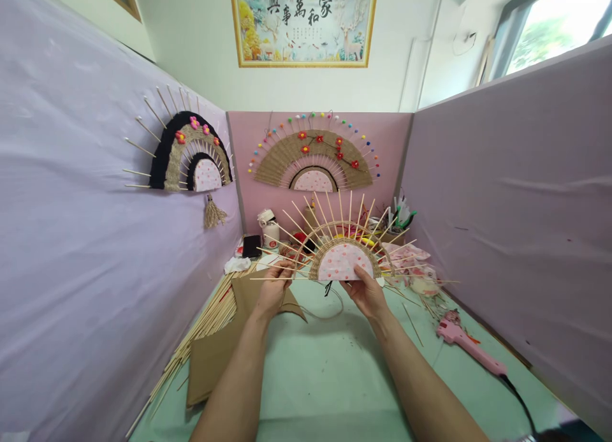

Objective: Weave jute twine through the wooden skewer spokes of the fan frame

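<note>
Forearms [234, 372] reach to the fan [340, 261], held above the desk [329, 384], the left hand [276, 287] pinching its left side and the right hand [367, 294] gripping its lower edge, with cardboard [210, 359] nearer left of the fan and a glue gun [471, 349] nearer right.

fan centre [340, 262] — pink, spotted, table [329, 378] — mint green
</note>
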`<state>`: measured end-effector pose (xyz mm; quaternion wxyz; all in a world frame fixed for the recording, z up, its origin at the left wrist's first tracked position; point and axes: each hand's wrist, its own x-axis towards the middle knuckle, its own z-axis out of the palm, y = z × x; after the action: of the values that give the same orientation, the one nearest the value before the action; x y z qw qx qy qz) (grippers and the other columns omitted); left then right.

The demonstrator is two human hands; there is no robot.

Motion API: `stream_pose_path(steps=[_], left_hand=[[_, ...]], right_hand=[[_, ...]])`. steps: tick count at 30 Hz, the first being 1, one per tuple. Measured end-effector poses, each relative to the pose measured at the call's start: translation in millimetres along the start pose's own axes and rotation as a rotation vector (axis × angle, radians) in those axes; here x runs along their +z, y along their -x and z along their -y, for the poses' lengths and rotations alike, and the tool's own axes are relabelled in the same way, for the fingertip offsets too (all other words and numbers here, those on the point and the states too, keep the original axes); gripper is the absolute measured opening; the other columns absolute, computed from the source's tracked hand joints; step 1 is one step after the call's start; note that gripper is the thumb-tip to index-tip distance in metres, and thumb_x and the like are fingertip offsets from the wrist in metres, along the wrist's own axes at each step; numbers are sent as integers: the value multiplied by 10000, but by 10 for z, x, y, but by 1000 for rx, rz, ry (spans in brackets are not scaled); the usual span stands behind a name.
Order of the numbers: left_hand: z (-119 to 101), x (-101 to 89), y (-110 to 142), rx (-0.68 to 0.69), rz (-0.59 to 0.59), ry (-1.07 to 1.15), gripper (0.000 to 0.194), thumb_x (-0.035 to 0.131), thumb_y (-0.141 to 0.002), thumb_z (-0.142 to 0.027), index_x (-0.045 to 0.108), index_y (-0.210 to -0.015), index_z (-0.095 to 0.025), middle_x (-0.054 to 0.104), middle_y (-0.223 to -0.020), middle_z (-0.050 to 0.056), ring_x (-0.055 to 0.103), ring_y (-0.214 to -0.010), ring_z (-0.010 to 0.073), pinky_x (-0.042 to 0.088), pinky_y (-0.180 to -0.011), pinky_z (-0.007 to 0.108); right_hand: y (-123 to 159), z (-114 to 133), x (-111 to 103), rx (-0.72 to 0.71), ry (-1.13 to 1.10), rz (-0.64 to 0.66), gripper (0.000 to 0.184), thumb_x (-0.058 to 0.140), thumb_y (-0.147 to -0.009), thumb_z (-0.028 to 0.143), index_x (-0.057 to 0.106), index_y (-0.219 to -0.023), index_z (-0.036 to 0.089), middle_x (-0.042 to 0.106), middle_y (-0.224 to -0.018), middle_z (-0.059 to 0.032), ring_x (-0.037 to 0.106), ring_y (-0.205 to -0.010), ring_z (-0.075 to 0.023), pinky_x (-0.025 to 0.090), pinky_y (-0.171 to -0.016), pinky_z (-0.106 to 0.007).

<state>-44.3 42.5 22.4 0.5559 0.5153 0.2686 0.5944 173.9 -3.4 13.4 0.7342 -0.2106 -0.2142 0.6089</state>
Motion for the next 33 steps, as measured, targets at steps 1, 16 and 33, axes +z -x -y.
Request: stream_pose_path(steps=[1, 16, 33], left_hand=[[-26, 9, 14, -5, 12, 27, 250, 689, -673, -373, 618, -793, -166, 566, -737, -1, 366, -521, 39, 261, -478, 180], [-277, 34, 117, -98, 100, 242, 214, 713, -655, -274, 633, -790, -128, 419, -597, -38, 302, -492, 24, 216, -443, 182], [-348, -351, 42, -363, 57, 169, 271, 723, -623, -304, 656, -812, -122, 308, -508, -84, 199, -417, -1, 154, -389, 140]], right_hand=[[-3, 10, -5, 6, -10, -9, 276, 668, -693, 141, 600, -946, 228, 713, -872, 15, 673, -768, -162, 585, -677, -315], [-44, 76, -78, -1, -25, -15, 267, 674, -701, 165, 602, -940, 258, 715, -866, 45, 677, -749, -133, 592, -643, -262], [-65, 313, -158, -68, 62, -75, 276, 650, -707, 147, 605, -964, 238, 714, -863, 18, 673, -768, -151, 588, -649, -279]])
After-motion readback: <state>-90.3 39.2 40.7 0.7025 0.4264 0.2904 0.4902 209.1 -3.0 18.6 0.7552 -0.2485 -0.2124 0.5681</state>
